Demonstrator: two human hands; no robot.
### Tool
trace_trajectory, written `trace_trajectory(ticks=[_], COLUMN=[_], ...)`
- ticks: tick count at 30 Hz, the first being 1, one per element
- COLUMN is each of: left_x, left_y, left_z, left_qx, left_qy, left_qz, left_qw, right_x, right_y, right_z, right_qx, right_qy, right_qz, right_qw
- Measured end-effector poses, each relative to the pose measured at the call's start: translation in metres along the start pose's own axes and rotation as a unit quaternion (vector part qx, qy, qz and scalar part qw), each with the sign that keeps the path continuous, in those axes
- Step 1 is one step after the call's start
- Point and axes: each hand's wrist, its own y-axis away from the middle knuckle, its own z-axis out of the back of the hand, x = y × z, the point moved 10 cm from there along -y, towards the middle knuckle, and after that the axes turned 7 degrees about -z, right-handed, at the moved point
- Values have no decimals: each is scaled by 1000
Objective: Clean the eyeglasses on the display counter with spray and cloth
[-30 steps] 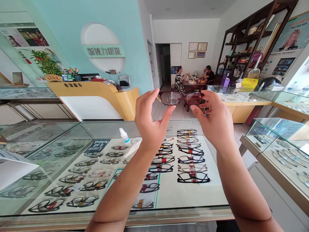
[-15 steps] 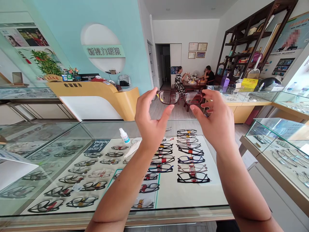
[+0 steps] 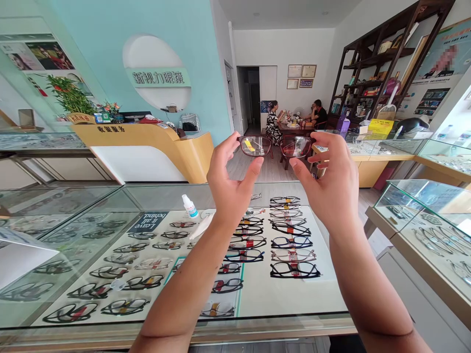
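A pair of dark red-framed eyeglasses point(image 3: 256, 146) is held up level above the far edge of the glass counter. A yellow patch shows in its left lens. My left hand point(image 3: 231, 171) pinches the frame's left end, thumb under the lens and fingers at the outer corner. At the other end my right hand point(image 3: 326, 171) grips the frame the same way. Beneath my arms, rows of eyeglasses point(image 3: 295, 270) lie on the white surface of the display counter point(image 3: 287, 301). A small white spray bottle point(image 3: 190, 206) stands left of my left forearm, beside a white cloth point(image 3: 201, 226).
Another glass display case point(image 3: 434, 215) stands to the right, holding more glasses. Beyond the counter is a curved wooden reception desk point(image 3: 147, 142). Two people sit at a table point(image 3: 294, 128) at the back, near a dark wooden shelf point(image 3: 371, 68).
The eyeglasses have tilted slightly in my hands, and the yellow patch now shows more clearly through the left lens. Both hands keep nearly the same place.
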Motion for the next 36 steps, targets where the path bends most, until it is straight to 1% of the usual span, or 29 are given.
trace_trajectory(ticks=[4, 9, 15, 20, 23, 29, 32, 36], left_x=[8, 10, 7, 7, 4, -7, -12, -16], left_y=[1, 1, 1, 1, 1, 0, -1, -2], left_z=[-2, -4, -5, -5, -1, 6, 6, 7], left_qx=[7, 14, 17, 10, -5, -25, -20, -14], left_qy=[11, 8, -11, -33, -49, -75, -84, -102], left_qz=[20, 18, 15, 8, 5, -21, -39, -48], left_qw=[1000, 1000, 1000, 999, 999, 997, 995, 994], right_x=[4, 9, 11, 8, 5, -3, -3, -3], right_y=[1, 1, 1, 0, 0, 0, 0, 0], right_z=[2, 4, 2, -1, -3, -13, -14, -14], right_qx=[-6, -14, 16, 26, 31, 68, 64, 55], right_qy=[-7, -1, 10, 10, 10, 27, 26, 20], right_qz=[4, 10, -11, -19, -20, -41, -34, -25], right_qw=[1000, 1000, 1000, 999, 999, 996, 997, 998])
